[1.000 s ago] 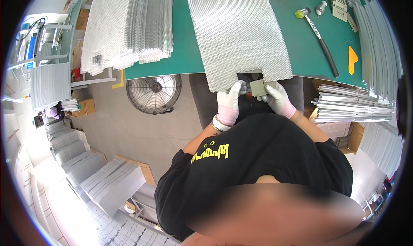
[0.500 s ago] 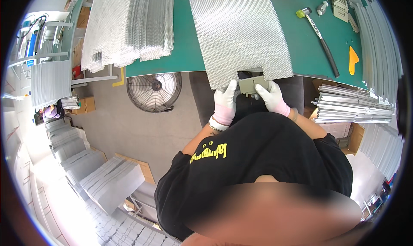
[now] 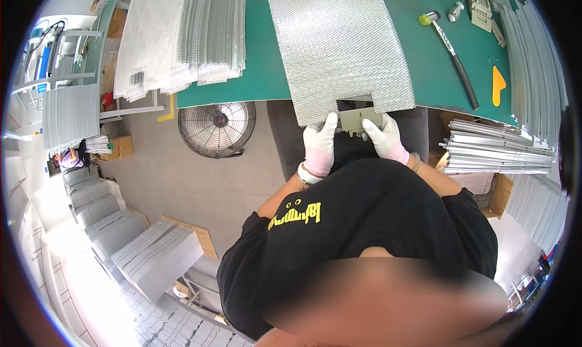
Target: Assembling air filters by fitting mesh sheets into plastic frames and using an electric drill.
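Observation:
A silvery metal mesh sheet (image 3: 339, 47) lies on the green table, its near end overhanging the front edge. A notch is cut into that end, and a small grey-green plate-like part (image 3: 360, 119) sits at it, with little tabs on its near side. My right hand (image 3: 387, 139), in a white glove with a pink cuff, pinches this part, thumb on top and fingers below. My left hand (image 3: 319, 145), gloved alike, closes on the sheet's near edge left of the notch, its thumb beside the part. Most fingers of both hands are hidden underneath.
To the left is a stack of mesh sheets (image 3: 182, 37). A mallet (image 3: 451, 56), a yellow scraper-like piece (image 3: 498, 86) and several grey-green parts (image 3: 479, 8) lie right on the table (image 3: 267, 86). A floor fan (image 3: 217, 128) stands below left; metal frames (image 3: 497, 147) are piled right.
The grey-green part has turned slightly and now sits straighter along the notch. Both hands and the mesh sheet have shifted a little to the right.

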A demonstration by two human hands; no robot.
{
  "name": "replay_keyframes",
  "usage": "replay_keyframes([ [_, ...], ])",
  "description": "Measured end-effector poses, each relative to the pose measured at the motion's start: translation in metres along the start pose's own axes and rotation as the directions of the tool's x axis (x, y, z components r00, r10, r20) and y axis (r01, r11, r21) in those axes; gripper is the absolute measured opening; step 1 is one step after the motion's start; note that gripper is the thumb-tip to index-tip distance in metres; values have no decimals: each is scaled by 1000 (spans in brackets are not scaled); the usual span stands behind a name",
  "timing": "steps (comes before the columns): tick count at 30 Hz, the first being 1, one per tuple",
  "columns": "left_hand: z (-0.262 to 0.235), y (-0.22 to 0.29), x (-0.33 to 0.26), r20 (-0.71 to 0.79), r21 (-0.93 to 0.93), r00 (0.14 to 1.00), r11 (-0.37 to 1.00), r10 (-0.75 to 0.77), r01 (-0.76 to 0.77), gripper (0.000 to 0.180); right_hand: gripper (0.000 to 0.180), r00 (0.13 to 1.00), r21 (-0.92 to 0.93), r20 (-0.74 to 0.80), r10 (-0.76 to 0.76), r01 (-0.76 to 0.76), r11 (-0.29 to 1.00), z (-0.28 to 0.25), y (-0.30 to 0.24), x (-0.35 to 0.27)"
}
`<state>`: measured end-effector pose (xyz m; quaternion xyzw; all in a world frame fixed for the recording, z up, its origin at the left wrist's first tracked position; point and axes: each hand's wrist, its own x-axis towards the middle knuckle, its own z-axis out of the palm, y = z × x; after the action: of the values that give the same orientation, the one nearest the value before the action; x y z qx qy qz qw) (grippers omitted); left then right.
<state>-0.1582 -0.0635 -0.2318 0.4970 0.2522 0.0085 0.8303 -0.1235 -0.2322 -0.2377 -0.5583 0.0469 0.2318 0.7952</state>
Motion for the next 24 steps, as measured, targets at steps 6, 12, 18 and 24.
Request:
replay_keyframes([
  [6, 7, 9, -7, 27, -74, 998, 996, -49, 51, 25, 22, 1000, -13, 23, -15, 15, 1000, -7, 5, 1],
  [12, 2, -1, -3, 7, -30, 1000, 999, -28, 28, 26, 22, 999, -53, 35, 8, -6, 999, -5, -9, 2],
  [18, 9, 1, -3, -5, -88, 998, 995, -57, 56, 27, 22, 999, -51, 39, 5, -3, 999, -9, -4, 2],
  [24, 5, 1, -3, 5, -52, 998, 997, -55, 55, 27, 21, 999, -144, -31, -36, 31, 989, -8, 1, -2],
])
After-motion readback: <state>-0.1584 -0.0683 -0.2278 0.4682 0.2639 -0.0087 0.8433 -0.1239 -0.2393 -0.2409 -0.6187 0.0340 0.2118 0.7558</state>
